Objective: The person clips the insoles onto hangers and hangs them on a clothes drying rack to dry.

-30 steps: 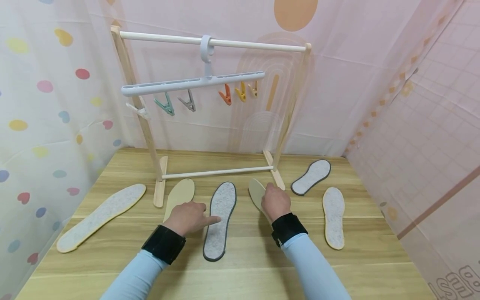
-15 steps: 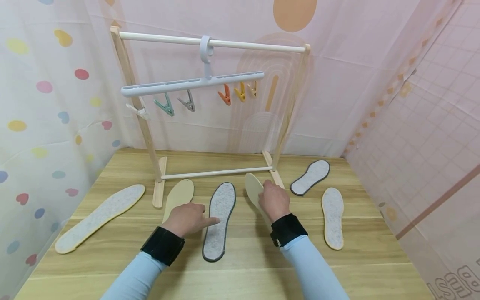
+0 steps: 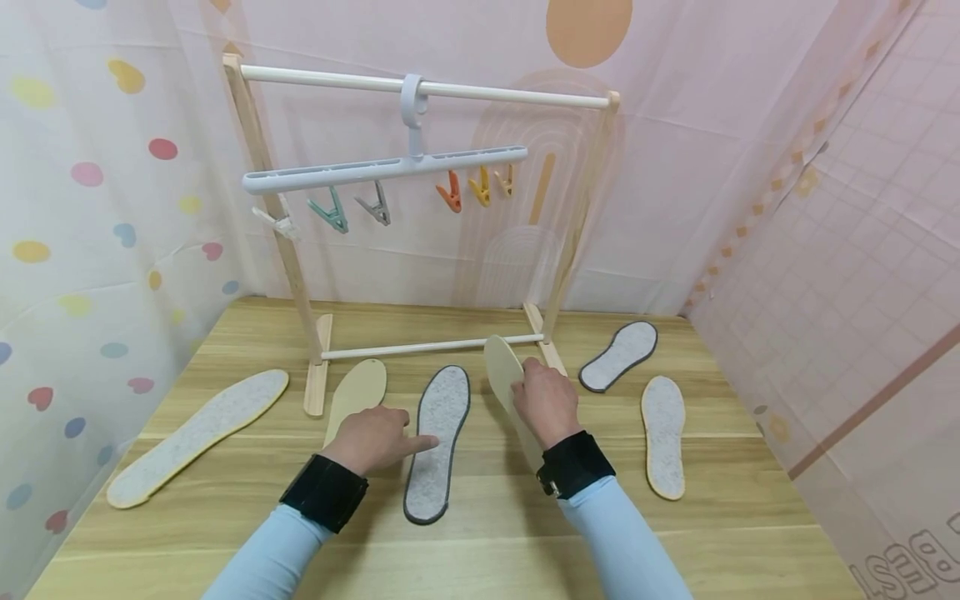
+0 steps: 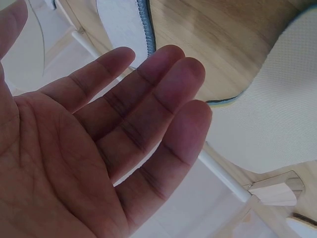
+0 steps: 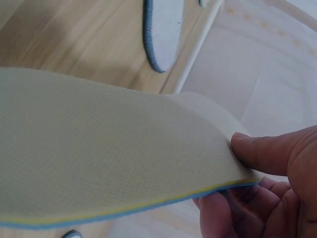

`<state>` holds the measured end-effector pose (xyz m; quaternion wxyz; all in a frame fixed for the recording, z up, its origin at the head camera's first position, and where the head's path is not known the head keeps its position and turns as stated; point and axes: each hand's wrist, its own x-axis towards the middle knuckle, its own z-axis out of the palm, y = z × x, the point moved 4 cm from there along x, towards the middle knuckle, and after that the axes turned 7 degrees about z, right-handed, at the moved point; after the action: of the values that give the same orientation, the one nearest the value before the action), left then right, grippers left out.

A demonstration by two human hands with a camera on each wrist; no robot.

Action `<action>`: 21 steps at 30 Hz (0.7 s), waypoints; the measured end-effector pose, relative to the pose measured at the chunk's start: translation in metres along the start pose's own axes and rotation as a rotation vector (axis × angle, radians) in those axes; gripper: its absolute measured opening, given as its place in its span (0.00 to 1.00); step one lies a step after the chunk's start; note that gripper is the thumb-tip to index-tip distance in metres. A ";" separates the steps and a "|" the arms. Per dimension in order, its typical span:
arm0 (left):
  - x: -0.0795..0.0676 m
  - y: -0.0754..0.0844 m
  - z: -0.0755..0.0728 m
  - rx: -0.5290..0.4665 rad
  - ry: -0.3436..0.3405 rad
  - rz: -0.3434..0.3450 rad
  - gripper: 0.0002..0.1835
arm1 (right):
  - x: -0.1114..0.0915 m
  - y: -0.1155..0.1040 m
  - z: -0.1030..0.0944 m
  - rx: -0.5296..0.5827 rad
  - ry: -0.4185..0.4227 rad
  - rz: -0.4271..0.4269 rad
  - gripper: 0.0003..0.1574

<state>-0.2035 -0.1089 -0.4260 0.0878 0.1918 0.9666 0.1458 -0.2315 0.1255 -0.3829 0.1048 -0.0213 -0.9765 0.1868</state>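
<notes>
My right hand (image 3: 551, 404) pinches a beige insole (image 3: 501, 367) by its right edge, thumb on the mesh face and fingers underneath. The right wrist view shows that insole (image 5: 109, 144) tilted, with a yellow and blue layered edge. My left hand (image 3: 375, 437) has its palm turned down over the lower part of another beige insole (image 3: 360, 387), hiding it. One straight finger overlaps a grey felt insole (image 3: 442, 408) with dark trim. Nothing is between the left fingers in the left wrist view; they are loosely extended.
Behind the hands stands a wooden rack (image 3: 292, 267) bearing a pale blue hanger (image 3: 390, 167) with several coloured clips. A long grey insole (image 3: 202, 433) lies left. Right are a small dark-trimmed insole (image 3: 621, 357) and a yellow-trimmed one (image 3: 664, 437). Patterned curtains border the table.
My right hand has tipped the beige insole up from the table, its far end rising up and left in the head view. The left hand stays in nearly the same spot.
</notes>
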 end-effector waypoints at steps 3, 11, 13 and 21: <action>0.000 0.000 0.000 0.000 0.007 0.003 0.36 | -0.001 -0.002 -0.002 0.013 0.010 -0.005 0.10; -0.001 -0.003 0.001 -0.007 0.008 0.001 0.36 | -0.003 -0.004 -0.005 0.029 0.017 -0.003 0.12; -0.001 -0.003 0.001 -0.010 0.009 0.002 0.36 | -0.003 -0.005 -0.005 0.030 0.014 0.003 0.12; -0.002 -0.003 -0.002 -0.023 0.008 0.009 0.37 | -0.004 -0.008 -0.007 0.052 0.014 0.010 0.13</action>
<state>-0.2031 -0.1132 -0.4252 0.0853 0.1946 0.9643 0.1580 -0.2259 0.1207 -0.3742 0.1115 -0.0247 -0.9705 0.2123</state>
